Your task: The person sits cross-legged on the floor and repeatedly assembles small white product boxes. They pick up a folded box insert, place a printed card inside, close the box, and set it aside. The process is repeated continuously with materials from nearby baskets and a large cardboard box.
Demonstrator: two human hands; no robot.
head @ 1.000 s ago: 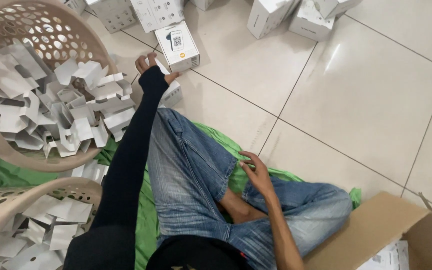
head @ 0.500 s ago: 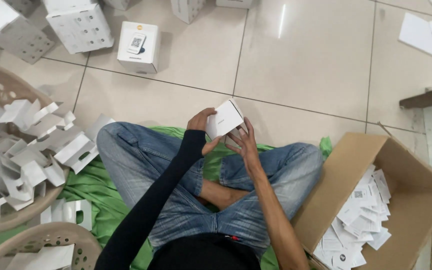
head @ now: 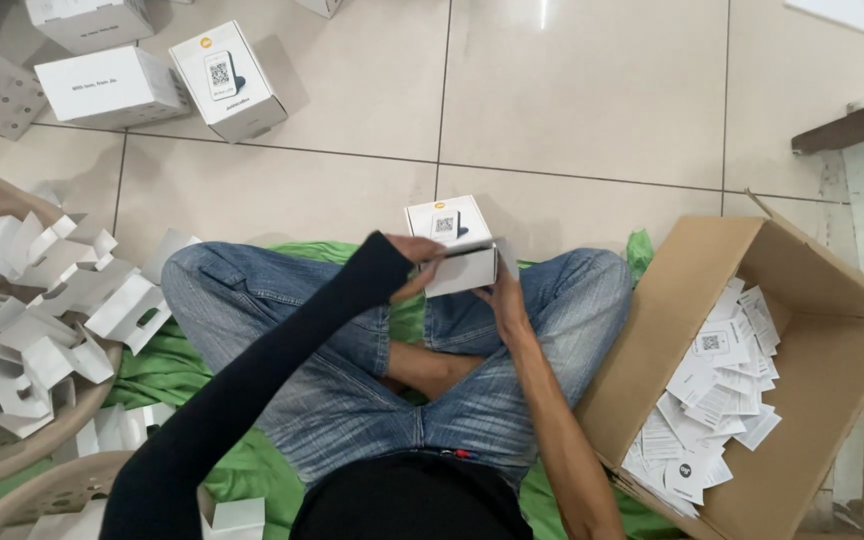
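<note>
I sit cross-legged in blue jeans on a green cloth. Both my hands hold a small white box with a printed code on top, just above my knees. My left hand, in a black sleeve, grips its left side near the partly lifted lid. On the right, my right hand supports the box from below and from the side.
A beige basket full of folded white cardboard inserts stands at the left, a second basket below it. An open brown carton of white leaflets sits at my right. More white boxes lie on the tiled floor ahead.
My left hand reached far forward to a white box on the floor, then brought it back. Both hands now hold the box above my lap, and the view has swung right.
</note>
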